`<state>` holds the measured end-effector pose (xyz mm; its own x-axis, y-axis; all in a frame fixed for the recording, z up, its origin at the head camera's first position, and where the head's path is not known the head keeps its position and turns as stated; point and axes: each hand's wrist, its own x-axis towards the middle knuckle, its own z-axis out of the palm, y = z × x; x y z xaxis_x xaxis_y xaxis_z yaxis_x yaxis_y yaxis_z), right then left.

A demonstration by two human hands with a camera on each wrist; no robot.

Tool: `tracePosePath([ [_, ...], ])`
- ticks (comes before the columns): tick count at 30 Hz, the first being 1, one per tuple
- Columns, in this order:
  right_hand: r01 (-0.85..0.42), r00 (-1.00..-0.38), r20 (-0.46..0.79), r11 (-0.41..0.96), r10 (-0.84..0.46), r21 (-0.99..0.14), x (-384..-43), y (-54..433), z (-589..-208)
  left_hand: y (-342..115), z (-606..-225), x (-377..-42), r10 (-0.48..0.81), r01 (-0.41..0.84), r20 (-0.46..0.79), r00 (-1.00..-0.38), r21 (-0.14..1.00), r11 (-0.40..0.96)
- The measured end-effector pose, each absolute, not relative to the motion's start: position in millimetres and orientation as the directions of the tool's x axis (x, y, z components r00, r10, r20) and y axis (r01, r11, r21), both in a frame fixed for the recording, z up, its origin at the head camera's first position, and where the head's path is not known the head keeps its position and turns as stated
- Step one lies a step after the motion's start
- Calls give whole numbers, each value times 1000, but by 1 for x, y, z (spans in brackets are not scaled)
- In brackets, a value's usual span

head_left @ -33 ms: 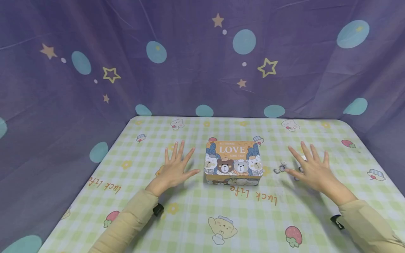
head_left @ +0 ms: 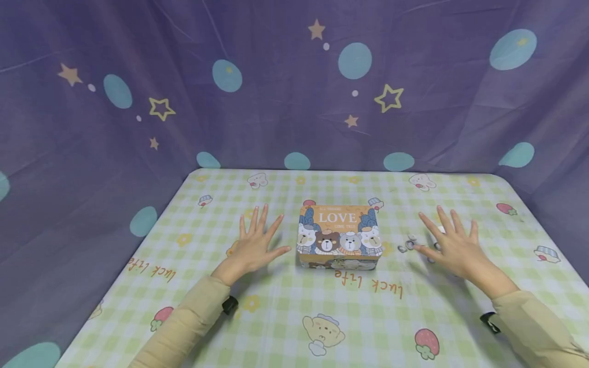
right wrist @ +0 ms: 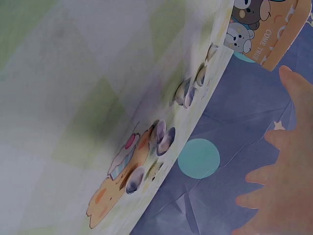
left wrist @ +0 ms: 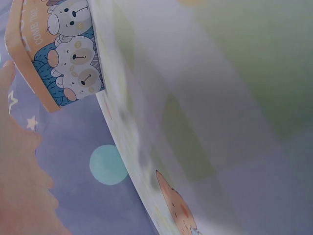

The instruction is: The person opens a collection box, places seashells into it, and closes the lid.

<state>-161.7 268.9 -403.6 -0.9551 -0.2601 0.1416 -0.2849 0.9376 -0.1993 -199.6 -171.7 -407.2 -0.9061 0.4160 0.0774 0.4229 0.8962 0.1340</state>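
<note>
A cardboard box (head_left: 339,236) printed with cartoon bears and the word LOVE sits at the middle of the table, its lid on. To its left my left hand (head_left: 250,250) hovers palm down with fingers spread, holding nothing. On the other side my right hand (head_left: 460,250) is likewise spread above several small seashells (head_left: 410,245), with no shell in its grasp. In the right wrist view the shells (right wrist: 165,142) lie scattered on the cloth, purplish and grey inside. From the head, the right hand hides part of them. Whatever the box contains is out of sight.
A green-and-white checked cloth (head_left: 276,317) with printed cartoon figures and strawberries covers the table. Behind and to the left hangs a purple curtain (head_left: 285,102) with stars and teal ovals. Both sleeves (head_left: 184,317) are pale yellow, with a black band at each wrist.
</note>
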Motion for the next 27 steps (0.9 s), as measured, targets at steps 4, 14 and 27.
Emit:
tracePosePath([
  [4,-285,-956,136,937,-261,-201,-161,270,-405,-171,-408,-198,426,433,75,-901,144,890],
  [14,-319,-942,173,925,-287,-208,-162,263,-405,-163,-401,-195,484,497,114,-867,142,856],
  [27,-479,-866,278,849,-415,-223,-161,234,-399,-142,-389,-183,614,644,197,-764,176,745],
])
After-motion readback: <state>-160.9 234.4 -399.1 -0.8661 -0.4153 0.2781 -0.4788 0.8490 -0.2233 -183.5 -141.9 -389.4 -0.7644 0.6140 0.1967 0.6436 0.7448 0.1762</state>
